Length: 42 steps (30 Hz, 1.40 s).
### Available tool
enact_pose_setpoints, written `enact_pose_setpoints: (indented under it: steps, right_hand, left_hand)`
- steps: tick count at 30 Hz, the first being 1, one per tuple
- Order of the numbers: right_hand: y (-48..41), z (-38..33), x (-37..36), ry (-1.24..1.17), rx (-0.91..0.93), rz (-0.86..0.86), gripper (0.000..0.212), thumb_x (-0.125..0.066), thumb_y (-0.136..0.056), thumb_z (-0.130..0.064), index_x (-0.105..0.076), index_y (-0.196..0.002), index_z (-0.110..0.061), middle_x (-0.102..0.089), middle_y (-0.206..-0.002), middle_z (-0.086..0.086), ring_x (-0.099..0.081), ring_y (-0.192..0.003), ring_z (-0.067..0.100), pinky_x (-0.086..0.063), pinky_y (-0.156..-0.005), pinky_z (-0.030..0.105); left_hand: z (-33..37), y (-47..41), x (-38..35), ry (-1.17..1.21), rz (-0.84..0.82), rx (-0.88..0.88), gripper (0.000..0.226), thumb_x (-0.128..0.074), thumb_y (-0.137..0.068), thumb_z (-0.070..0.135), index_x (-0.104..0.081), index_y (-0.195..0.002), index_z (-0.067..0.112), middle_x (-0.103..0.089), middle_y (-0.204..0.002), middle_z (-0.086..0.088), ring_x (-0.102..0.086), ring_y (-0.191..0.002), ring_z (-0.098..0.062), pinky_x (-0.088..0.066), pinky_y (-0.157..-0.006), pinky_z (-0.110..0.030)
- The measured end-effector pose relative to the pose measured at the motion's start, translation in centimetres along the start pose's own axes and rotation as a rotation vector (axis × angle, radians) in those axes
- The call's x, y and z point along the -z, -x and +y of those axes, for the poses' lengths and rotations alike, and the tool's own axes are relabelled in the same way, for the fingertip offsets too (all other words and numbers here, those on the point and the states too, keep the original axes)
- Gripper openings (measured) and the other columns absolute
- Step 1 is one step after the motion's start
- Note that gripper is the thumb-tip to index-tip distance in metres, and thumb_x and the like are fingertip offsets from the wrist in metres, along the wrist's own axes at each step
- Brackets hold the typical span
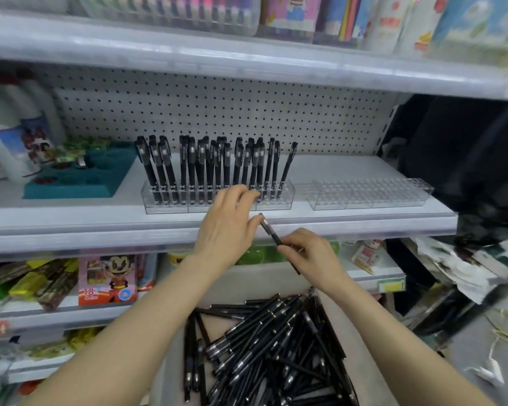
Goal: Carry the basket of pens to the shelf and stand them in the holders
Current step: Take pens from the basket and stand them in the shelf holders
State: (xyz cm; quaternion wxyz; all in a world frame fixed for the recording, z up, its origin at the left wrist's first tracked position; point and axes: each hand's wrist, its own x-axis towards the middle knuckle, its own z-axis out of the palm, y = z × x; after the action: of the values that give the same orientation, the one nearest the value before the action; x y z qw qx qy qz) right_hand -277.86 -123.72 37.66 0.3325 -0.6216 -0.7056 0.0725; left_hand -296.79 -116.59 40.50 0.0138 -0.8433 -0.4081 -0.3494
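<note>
Below the shelf (71, 227), the basket (220, 326) holds loose pens (276, 344); on that shelf a holder (173, 204) stands nearly full. By the holder's front the left hand (226, 227) hangs loose-fingered, thumb beside the pen (272, 234) pinched in the right hand (316, 259).

The shelf (71, 227) carries two clear holders, a left holder (216, 202) and a right holder (370, 196). Roughly two dozen standing pens (206, 162) crowd the left holder, too packed for an exact count. One single pen (269, 230) lies between two hands, the left hand (226, 227) and the right hand (314, 253). One basket (173, 347) holds many dozens of loose pens (276, 347). There is one teal tray (71, 186).
</note>
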Motion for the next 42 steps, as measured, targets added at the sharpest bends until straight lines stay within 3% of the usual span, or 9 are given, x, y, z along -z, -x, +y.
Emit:
enact_pose_setpoints:
  steps: [5, 9, 14, 19, 24, 28, 31, 34, 42]
  right_hand:
    - [-3.4, -1.6, 2.5, 0.020, 0.003, 0.115, 0.012, -0.062, -0.093, -0.023, -0.071, -0.099, -0.017, -0.067, -0.086, -0.001, -0.059, -0.078, 0.016, -0.048, -0.073, 0.032]
    - [-6.9, -3.1, 4.9, -0.174, -0.067, 0.252, 0.022, -0.063, -0.094, -0.023, -0.069, -0.111, -0.012, -0.071, -0.083, -0.003, -0.065, -0.069, 0.009, -0.055, -0.071, 0.024]
    - [-11.2, -4.9, 5.6, -0.241, -0.077, 0.377, 0.015, -0.057, -0.097, -0.023, -0.068, -0.099, -0.012, -0.071, -0.074, 0.004, -0.068, -0.066, 0.007, -0.055, -0.073, 0.024]
    - [-12.6, -4.5, 3.9, -0.184, -0.098, 0.346, 0.015, -0.055, -0.098, -0.024, -0.065, -0.100, -0.012, -0.071, -0.074, 0.005, -0.069, -0.066, 0.007, -0.055, -0.074, 0.027]
    - [-13.1, -4.2, 3.6, -0.132, -0.116, 0.353, 0.018, -0.054, -0.099, -0.022, -0.063, -0.096, -0.007, -0.069, -0.071, 0.013, -0.066, -0.065, 0.027, -0.054, -0.062, 0.038]
    - [-13.6, -3.6, 3.3, -0.109, -0.125, 0.315, 0.017, -0.055, -0.098, -0.025, -0.063, -0.093, -0.010, -0.067, -0.069, 0.013, -0.065, -0.065, 0.030, -0.055, -0.062, 0.041]
    - [-13.1, -3.1, 2.2, 0.014, -0.114, 0.200, 0.019, -0.056, -0.098, -0.027, -0.064, -0.091, -0.011, -0.063, -0.062, 0.007, -0.063, -0.065, 0.027, -0.049, -0.061, 0.033]
    - [-12.8, -3.0, 1.8, 0.028, -0.123, 0.218, 0.021, -0.058, -0.097, -0.027, -0.067, -0.095, -0.009, -0.058, -0.061, 0.003, -0.054, -0.062, 0.023, -0.036, -0.058, 0.027]
    - [-13.1, -2.8, 1.2, 0.076, -0.218, 0.203, 0.022, -0.058, -0.097, -0.026, -0.067, -0.090, -0.007, -0.056, -0.061, 0.005, -0.053, -0.063, 0.024, -0.030, -0.048, 0.021]
  left_hand:
    - [-2.7, -0.7, -0.7, -0.133, 0.024, 0.068, 0.057, -0.041, -0.097, 0.046, -0.049, -0.140, 0.010, -0.050, -0.138, -0.010, -0.042, -0.131, -0.027, -0.034, -0.113, -0.045]
    - [-4.4, -0.2, -1.5, -0.216, 0.080, 0.028, 0.048, -0.054, -0.094, 0.028, -0.052, -0.136, 0.006, -0.054, -0.132, -0.013, -0.045, -0.124, -0.031, -0.037, -0.110, -0.047]
    - [-4.3, -0.3, -2.0, -0.204, 0.111, 0.043, 0.047, -0.056, -0.091, 0.023, -0.054, -0.135, 0.006, -0.057, -0.129, -0.013, -0.046, -0.122, -0.031, -0.040, -0.108, -0.048]
    - [-4.5, -0.1, -1.9, -0.183, 0.116, 0.041, 0.047, -0.054, -0.093, 0.026, -0.052, -0.137, 0.009, -0.055, -0.130, -0.010, -0.043, -0.123, -0.027, -0.039, -0.109, -0.044]
    - [-4.8, -0.1, -2.1, -0.180, 0.120, 0.043, 0.047, -0.055, -0.094, 0.024, -0.051, -0.138, 0.009, -0.053, -0.132, -0.010, -0.041, -0.125, -0.028, -0.037, -0.111, -0.044]
    - [-4.9, 0.0, -2.3, -0.182, 0.136, 0.033, 0.047, -0.054, -0.094, 0.024, -0.051, -0.138, 0.009, -0.053, -0.132, -0.010, -0.041, -0.125, -0.027, -0.037, -0.111, -0.043]
    - [-5.0, 0.1, -2.4, -0.198, 0.147, 0.034, 0.046, -0.053, -0.095, 0.025, -0.051, -0.138, 0.009, -0.052, -0.133, -0.010, -0.041, -0.126, -0.027, -0.034, -0.113, -0.042]
    - [-5.0, 0.0, -2.6, -0.203, 0.148, 0.032, 0.046, -0.053, -0.095, 0.024, -0.051, -0.139, 0.009, -0.052, -0.133, -0.010, -0.041, -0.126, -0.028, -0.033, -0.114, -0.043]
    - [-5.0, 0.1, -2.5, -0.197, 0.137, 0.036, 0.047, -0.051, -0.096, 0.026, -0.049, -0.140, 0.010, -0.051, -0.135, -0.010, -0.040, -0.128, -0.027, -0.033, -0.114, -0.043]
